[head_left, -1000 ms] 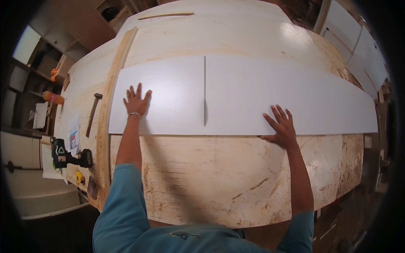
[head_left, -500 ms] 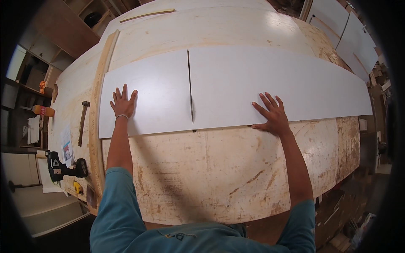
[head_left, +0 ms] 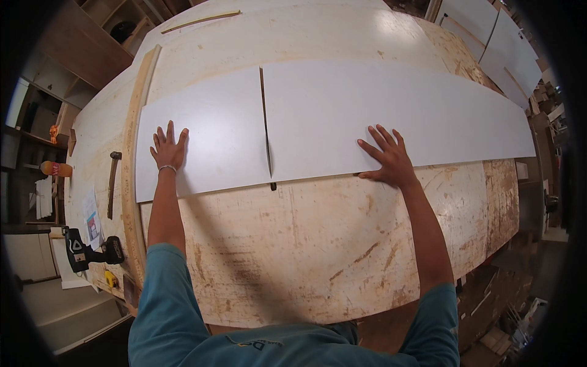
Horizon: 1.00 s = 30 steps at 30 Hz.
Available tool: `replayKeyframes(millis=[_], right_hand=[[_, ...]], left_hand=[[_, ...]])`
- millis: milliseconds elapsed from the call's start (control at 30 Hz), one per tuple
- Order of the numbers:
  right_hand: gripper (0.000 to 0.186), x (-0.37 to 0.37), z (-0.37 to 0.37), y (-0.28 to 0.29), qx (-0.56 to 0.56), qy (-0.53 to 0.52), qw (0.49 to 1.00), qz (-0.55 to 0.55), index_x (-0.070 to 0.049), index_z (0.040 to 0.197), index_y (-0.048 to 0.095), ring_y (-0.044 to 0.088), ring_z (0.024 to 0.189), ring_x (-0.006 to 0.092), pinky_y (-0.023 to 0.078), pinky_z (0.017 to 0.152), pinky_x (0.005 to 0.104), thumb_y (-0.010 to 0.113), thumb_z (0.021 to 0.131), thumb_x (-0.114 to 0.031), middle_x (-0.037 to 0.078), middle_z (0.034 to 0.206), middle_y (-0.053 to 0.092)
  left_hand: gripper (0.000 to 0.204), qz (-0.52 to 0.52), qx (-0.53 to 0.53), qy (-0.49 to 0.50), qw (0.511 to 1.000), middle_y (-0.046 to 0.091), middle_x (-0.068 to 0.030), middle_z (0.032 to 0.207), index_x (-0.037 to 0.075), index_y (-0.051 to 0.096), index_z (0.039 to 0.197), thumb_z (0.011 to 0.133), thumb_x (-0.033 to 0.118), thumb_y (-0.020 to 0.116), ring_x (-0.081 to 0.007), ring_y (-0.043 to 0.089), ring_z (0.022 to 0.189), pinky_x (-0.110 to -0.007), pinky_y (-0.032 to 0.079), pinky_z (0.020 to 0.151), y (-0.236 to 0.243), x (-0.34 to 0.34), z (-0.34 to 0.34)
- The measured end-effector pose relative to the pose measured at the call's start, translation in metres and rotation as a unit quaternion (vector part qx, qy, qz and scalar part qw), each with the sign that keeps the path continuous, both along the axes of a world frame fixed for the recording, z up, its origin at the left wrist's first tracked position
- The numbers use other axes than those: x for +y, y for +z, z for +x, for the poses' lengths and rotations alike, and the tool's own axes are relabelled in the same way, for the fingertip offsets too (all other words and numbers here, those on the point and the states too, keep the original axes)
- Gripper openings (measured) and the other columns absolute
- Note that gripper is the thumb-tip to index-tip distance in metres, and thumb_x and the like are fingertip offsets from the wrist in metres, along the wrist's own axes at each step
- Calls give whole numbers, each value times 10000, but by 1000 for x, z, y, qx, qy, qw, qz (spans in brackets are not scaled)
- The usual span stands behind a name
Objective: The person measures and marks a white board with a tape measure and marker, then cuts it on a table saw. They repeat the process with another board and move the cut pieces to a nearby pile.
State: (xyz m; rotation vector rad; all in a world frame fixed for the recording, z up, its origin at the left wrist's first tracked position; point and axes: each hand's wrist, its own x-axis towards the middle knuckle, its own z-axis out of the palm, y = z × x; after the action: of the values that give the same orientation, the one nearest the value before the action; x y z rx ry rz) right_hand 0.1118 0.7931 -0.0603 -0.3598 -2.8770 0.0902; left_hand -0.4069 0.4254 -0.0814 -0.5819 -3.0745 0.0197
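A long white panel (head_left: 391, 110) lies flat on a worn, stained workbench top (head_left: 318, 244), with a second, shorter white panel (head_left: 214, 134) to its left; a narrow dark gap separates them. My left hand (head_left: 167, 148) rests palm down, fingers spread, on the shorter panel near its left end. Fingers of my right hand (head_left: 386, 156) are spread flat on the near edge of the long panel. Neither hand grips anything.
A wooden strip (head_left: 129, 171) runs along the bench's left side. A hammer (head_left: 113, 183) lies beyond it, and a cordless drill (head_left: 88, 251) sits at the near left corner. More white panels (head_left: 507, 43) lean at the far right. Shelves stand on the left.
Both panels and my hands have shifted left and slightly toward me in the view. The gap between the two panels looks a little wider at the near edge.
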Motion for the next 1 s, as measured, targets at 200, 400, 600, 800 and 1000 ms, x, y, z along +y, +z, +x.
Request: replayKeyframes(millis=[200,400,600,800,1000], right_hand=[[890,3,0,0,8,7,1000,3,-276,1475,574,381,1493,313,265,1214,607,816,704,-648,104,1596,449],[862,12,-4,1,-4,-7,1000,10,-279,1473,575,399,1485,296,271,1213,599,805,724,-638,93,1595,454],[782,41,4,-4,-39,-48,998,18,-280,1475,572,389,1499,265,272,1213,586,781,787,-589,54,1590,474],[707,75,19,6,-87,-108,990,25,-219,1474,569,420,1480,308,329,1182,564,779,847,-468,99,1558,512],[739,69,15,4,-125,-124,984,19,-174,1551,453,379,1496,372,360,1176,550,735,908,-406,166,1601,436]], left_hand=[[878,-2,-5,0,1000,116,-133,1743,340,194,1667,951,830,328,-328,89,1610,-618,88,1266,1,2,-3],[886,2,-1,0,1000,122,-134,1742,340,197,1666,945,839,323,-325,83,1611,-614,82,1270,0,4,-5],[897,-4,-10,3,1000,122,-132,1742,334,199,1667,940,847,317,-326,78,1612,-609,72,1272,3,6,-7],[920,13,-8,1,1000,113,-121,1745,322,206,1667,928,859,317,-323,81,1612,-603,57,1276,3,19,-26],[914,19,-10,0,1000,112,-122,1745,322,207,1667,931,855,305,-331,81,1611,-608,49,1274,8,50,-65]])
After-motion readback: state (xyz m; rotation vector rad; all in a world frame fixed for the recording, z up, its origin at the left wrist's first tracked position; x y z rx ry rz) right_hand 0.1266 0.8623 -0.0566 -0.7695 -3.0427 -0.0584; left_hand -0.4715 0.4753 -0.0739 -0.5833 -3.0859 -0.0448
